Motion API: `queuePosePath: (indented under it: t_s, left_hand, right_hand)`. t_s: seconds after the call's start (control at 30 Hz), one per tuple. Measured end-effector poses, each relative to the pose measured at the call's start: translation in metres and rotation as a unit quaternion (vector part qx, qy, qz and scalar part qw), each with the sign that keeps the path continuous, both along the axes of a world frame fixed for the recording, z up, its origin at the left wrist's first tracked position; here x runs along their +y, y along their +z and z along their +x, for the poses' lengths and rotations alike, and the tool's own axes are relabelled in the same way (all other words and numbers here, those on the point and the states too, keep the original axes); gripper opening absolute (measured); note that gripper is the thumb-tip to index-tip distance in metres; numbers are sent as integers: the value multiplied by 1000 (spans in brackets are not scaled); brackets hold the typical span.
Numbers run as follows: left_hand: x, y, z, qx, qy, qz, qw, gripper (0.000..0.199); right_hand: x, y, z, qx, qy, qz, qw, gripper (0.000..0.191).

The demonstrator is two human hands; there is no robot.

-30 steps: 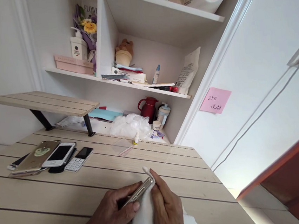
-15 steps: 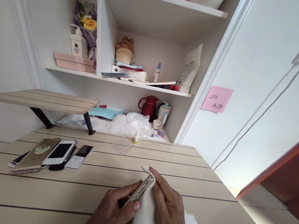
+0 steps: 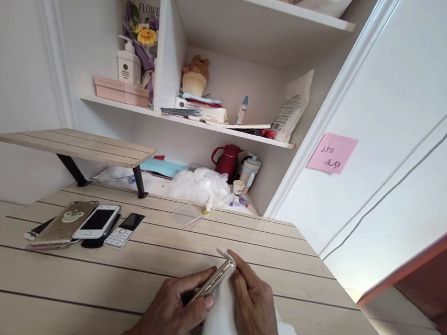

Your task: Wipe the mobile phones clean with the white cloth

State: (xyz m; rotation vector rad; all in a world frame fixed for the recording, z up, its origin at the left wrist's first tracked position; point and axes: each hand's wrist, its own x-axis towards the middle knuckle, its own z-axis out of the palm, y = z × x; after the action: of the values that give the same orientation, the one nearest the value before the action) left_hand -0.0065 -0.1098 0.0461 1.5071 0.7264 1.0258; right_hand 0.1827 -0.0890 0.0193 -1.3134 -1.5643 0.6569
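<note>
Shelf containers: pump bottle (image 3: 129,67) beside the pink box (image 3: 121,91), lid on, insides hidden; pale pouch (image 3: 294,105) leaning at the right end, can't tell contents.
Lower nook: red jug (image 3: 227,163) and lidded bottle (image 3: 250,173), contents unseen; small cup (image 3: 238,187) in front, I can't see in; crumpled clear plastic (image 3: 199,185) heaped to the left.
Tabletop container: little dropper bottle (image 3: 207,206), upright at the back edge next to the flat clear bag (image 3: 187,213).
Left hand: (image 3: 173,304) narrow grip, thumb and fingers on opposite sides of the phone (image 3: 214,281).
Right hand: (image 3: 254,301) fingers nearly together, pressing white cloth (image 3: 218,323) around the phone's upper end.
Phone: tilted, edge with buttons toward me, above the table's (image 3: 82,307) near side.
Other phones: stack (image 3: 66,223) at left, keypad phone (image 3: 124,230) just beside it.
</note>
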Motion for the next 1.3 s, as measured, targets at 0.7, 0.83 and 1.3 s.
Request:
queuePosePath:
  t_s: [0.7,0.83,1.3]
  left_hand:
    - [3,-12,-1,34,10,12,999,51]
    - [3,-9,-1,34,9,13,999,52]
    - [3,-8,-1,40,22,21,999,49]
  right_hand:
    - [-6,6,-5,9,-33,0,999,45]
    - [-2,5,-3,7,-6,-41,999,46]
    - [4,-1,0,-28,15,-20,999,48]
